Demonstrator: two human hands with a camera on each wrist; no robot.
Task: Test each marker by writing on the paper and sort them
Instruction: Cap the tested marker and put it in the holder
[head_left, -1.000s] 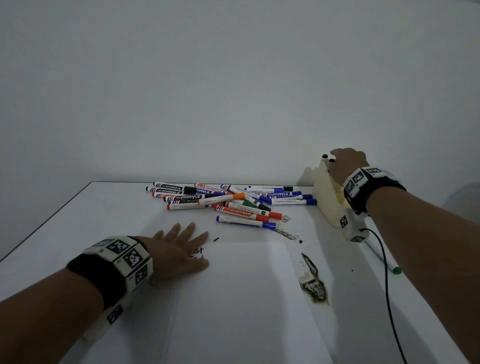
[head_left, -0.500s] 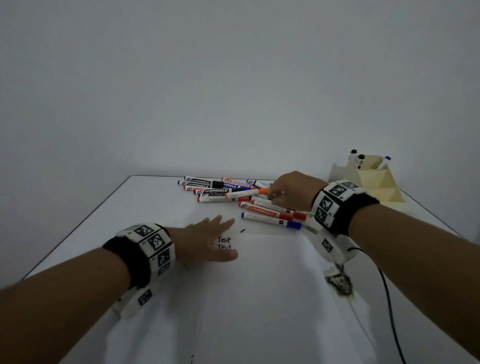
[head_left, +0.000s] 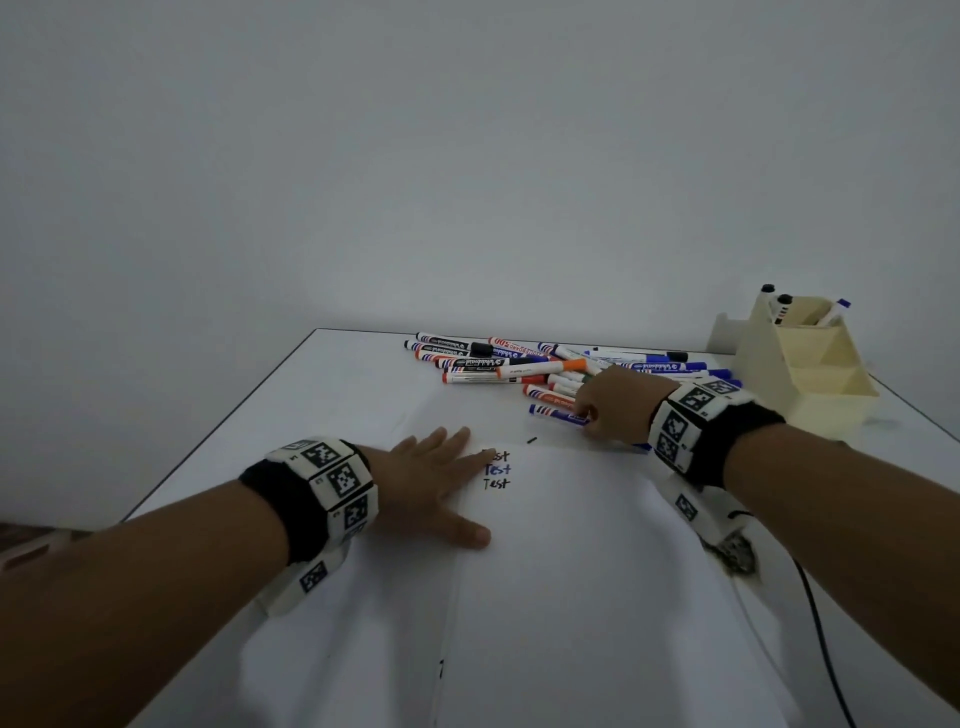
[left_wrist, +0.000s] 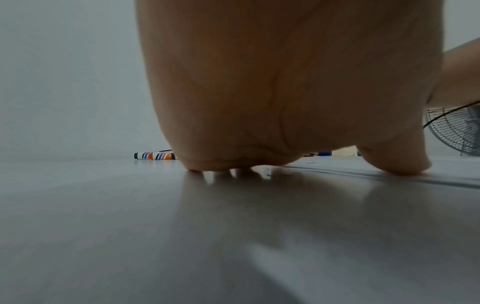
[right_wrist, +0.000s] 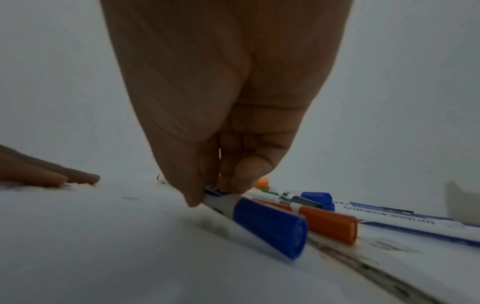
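White table (head_left: 332, 395), fingers (right_wrist: 249, 170) pinching blue marker (right_wrist: 270, 226)

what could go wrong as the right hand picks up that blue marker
The right hand pinches only the barrel of the blue-capped marker with its fingertips, so it could slip. The orange-capped marker lies right alongside and may get nudged. The left hand lies beside the "Test" lines, risking smudges.

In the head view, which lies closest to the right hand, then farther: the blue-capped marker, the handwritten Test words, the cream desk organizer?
1. Blue-capped marker: pinched by the right hand.
2. Handwritten Test words: on the white paper, left of it.
3. Cream desk organizer: far right.
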